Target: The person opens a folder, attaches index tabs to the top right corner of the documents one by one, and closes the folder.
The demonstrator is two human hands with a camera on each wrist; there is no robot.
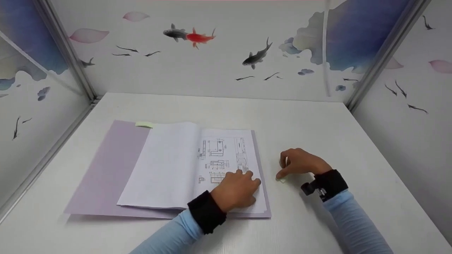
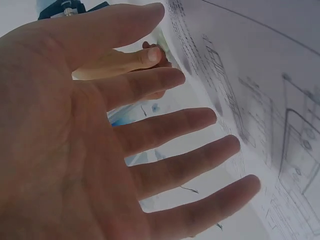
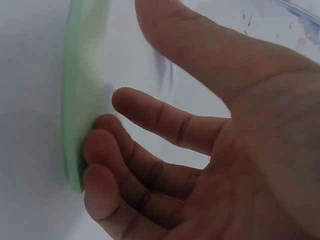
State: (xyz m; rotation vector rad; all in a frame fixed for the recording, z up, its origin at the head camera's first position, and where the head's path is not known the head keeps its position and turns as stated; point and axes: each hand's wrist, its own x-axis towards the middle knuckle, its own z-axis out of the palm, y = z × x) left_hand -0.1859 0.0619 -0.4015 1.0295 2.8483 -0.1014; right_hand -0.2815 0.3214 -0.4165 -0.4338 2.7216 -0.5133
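A lilac-covered booklet [image 1: 102, 169] lies spread on the white table. Its right page [image 1: 229, 135] carries printed technical drawings; its left page [image 1: 166, 165] is blank. My left hand [image 1: 235, 190] rests on the lower part of the right page, fingers straight and spread in the left wrist view. Right of the booklet, my right hand [image 1: 303, 163] bends down over a pale green sticky note pad [image 3: 82, 95], mostly hidden under it in the head view. Curled fingertips [image 3: 100, 187] are at one end of the pad, with the thumb towards the other.
A pale green sticky note [image 1: 144, 125] shows at the top edge of the left page. White panels with painted fish [image 1: 257, 56] border the table [image 1: 300, 120] at the back and both sides. Each wrist wears a black strap [image 1: 207, 211].
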